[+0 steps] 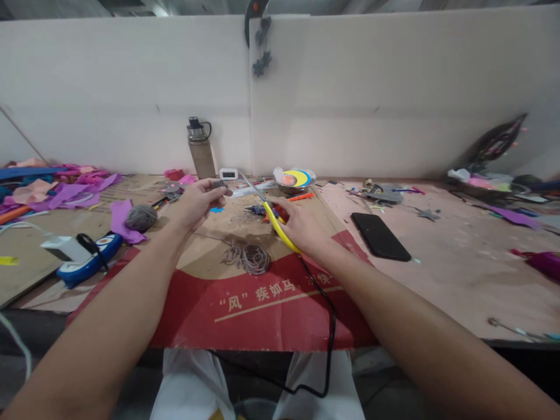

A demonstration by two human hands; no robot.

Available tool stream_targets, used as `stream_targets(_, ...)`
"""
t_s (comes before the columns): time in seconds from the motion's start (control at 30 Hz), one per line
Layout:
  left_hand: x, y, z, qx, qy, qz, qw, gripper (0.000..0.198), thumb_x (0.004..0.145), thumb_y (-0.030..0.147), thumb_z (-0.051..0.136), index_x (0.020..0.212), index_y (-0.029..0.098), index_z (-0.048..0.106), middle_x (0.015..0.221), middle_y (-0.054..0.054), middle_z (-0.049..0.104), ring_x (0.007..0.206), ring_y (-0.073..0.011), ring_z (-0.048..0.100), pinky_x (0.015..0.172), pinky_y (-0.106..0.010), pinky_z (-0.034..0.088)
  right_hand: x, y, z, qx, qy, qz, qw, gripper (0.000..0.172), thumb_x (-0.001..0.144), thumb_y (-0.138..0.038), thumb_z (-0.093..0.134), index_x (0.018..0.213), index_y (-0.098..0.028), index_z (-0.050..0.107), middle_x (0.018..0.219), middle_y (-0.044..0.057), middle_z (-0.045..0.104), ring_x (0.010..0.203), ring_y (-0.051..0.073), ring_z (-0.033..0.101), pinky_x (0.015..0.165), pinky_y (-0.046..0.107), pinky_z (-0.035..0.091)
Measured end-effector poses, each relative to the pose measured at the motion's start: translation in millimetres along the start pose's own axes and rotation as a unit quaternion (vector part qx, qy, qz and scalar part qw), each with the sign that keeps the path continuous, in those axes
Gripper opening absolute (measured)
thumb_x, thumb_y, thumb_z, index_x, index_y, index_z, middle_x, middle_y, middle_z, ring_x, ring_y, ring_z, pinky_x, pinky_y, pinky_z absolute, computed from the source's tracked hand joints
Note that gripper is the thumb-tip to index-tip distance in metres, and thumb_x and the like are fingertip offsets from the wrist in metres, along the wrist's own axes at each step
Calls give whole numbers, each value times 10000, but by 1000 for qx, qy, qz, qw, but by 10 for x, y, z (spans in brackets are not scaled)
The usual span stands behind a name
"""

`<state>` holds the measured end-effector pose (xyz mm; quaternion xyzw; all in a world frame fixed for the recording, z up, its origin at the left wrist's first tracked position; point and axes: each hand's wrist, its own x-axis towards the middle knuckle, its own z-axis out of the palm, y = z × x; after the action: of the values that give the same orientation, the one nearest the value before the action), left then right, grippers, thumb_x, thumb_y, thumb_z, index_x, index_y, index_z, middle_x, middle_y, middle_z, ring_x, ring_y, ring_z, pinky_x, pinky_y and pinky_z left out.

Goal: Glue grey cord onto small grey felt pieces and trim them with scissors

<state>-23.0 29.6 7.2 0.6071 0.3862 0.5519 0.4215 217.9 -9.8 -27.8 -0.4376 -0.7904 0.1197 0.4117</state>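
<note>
My left hand [202, 203] is raised over the cardboard, its thumb and fingers pinching a small dark grey piece [220, 184], perhaps felt or yarn. To its right, my right hand [297, 221] grips a yellow-handled soldering iron [280, 228] with a thin pale shaft slanting up and left. A black cord [331, 318] runs from the handle's end down over the table edge. The tip is close to the left hand but appears apart from the grey piece. Below both hands lies a loose coil of grey yarn [254, 258] on a red-and-brown cardboard sheet [245, 332].
At left are a grey yarn ball [141, 217], a blue power strip [90, 262] and purple scraps [65, 195]. A bottle [201, 154] and small clock [228, 174] stand at the back, beside a bowl [294, 186]. A phone [380, 236] and grey star [427, 214] lie right.
</note>
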Motion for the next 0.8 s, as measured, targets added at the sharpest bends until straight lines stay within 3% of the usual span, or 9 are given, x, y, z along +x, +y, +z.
stream_targets(0.1, 31, -47, -11, 29, 9, 23, 999, 184, 690, 284, 740, 720, 137, 634, 629, 0, 603, 475, -56, 449, 453, -195, 336, -1, -10, 8, -9, 7, -15, 1000, 347, 820, -203, 553, 1164, -198, 602, 1107, 77, 698, 984, 218, 651, 852, 332, 486)
stream_targets(0.2, 49, -83, -21, 35, 6, 39, 999, 192, 701, 309, 734, 722, 147, 633, 615, 9, 576, 487, -65, 444, 464, -205, 338, -10, -18, 13, -34, 6, -28, 999, 349, 824, -228, 560, 1169, -189, 588, 1134, 91, 687, 1014, 230, 636, 878, 349, 473)
stream_targets(0.4, 2, -55, 16, 6, -9, 21, 1000, 199, 724, 309, 724, 807, 131, 692, 701, -41, 646, 599, -102, 563, 570, -221, 441, -40, -4, -4, -100, -12, -4, 995, 300, 840, -289, 559, 1127, -219, 614, 1034, 84, 717, 916, 243, 648, 759, 331, 467)
stream_targets(0.8, -11, -21, 27, -79, -25, 22, 996, 110, 712, 210, 712, 744, 146, 629, 653, -1, 597, 498, -59, 460, 491, -202, 374, -71, -63, -44, -147, -24, -20, 989, 347, 823, -284, 556, 1162, -231, 616, 991, 75, 722, 863, 233, 643, 706, 307, 428)
